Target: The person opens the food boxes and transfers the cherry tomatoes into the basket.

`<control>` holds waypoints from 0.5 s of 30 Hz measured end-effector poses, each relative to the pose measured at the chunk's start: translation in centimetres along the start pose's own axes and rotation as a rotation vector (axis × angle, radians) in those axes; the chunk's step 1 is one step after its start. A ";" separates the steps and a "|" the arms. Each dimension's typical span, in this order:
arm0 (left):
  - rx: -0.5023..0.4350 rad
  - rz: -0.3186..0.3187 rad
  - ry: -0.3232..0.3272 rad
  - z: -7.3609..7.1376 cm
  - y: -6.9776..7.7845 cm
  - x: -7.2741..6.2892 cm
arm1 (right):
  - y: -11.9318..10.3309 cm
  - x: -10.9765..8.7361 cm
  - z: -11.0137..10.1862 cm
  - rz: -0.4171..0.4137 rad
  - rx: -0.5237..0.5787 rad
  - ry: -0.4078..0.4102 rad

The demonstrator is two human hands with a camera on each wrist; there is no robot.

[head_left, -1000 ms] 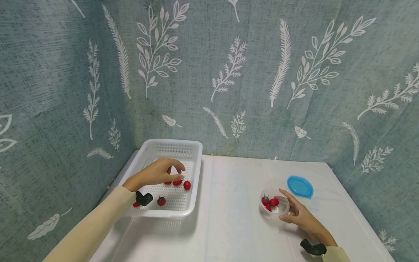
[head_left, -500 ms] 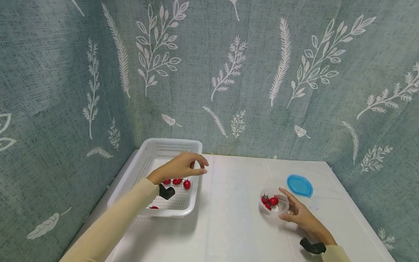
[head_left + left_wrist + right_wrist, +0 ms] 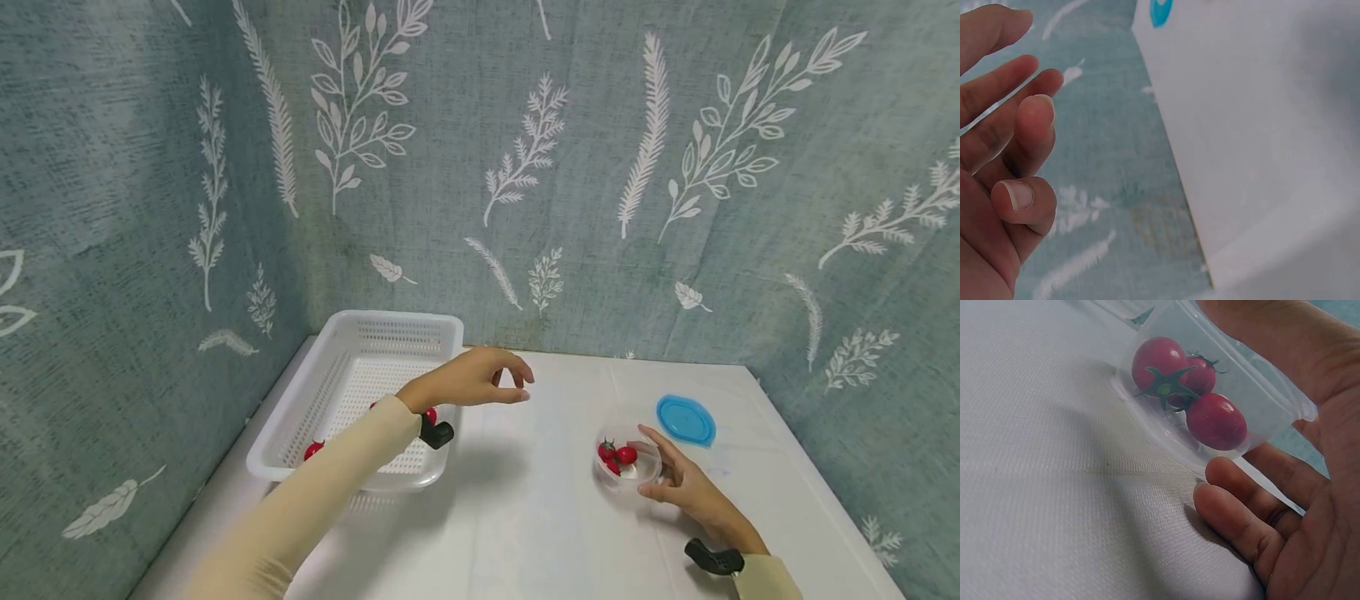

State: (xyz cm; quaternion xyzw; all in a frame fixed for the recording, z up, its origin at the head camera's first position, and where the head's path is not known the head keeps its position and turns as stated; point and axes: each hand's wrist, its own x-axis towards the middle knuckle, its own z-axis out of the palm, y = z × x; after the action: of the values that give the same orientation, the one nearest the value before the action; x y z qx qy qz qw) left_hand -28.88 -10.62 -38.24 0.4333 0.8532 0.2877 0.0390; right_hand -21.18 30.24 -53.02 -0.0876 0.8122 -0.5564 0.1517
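My left hand [image 3: 472, 379] hovers past the right rim of the white perforated basket [image 3: 454, 335], fingers loosely bent. Nothing shows between its fingertips in the left wrist view. Inside the basket lie red cherry tomatoes [image 3: 314, 450], partly hidden by my left forearm. On the right, my right hand [image 3: 693, 492] grips a small clear plastic container [image 3: 636, 473] by its side, thumb and fingers around the wall. Three red tomatoes [image 3: 1216, 422] with green stems rest in it. The container sits on the table, slightly tilted in the right wrist view.
A blue lid [image 3: 686, 419] lies on the white-covered table [image 3: 540, 517] behind the container. Blue-green cloth with white leaf prints [image 3: 450, 167] encloses the table at the back and both sides.
My left hand has moved right from above the basket's tomatoes to beyond its right rim, over the table. The right hand and the container have stayed in place.
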 end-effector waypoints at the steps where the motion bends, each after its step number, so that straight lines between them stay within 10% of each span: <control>1: -0.001 0.006 -0.004 0.2 0.1 0.3 | 0.0 0.0 0.0 -0.006 0.006 -0.004; 15: -0.004 0.103 -0.074 2.8 1.8 3.6 | 0.2 0.2 0.0 0.008 0.007 0.016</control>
State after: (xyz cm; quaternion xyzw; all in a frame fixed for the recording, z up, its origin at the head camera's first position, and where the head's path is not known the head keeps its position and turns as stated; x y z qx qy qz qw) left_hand -28.92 -5.76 -38.99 0.4869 0.8271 0.2751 0.0564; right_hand -21.33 30.26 -53.24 -0.0793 0.8119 -0.5592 0.1479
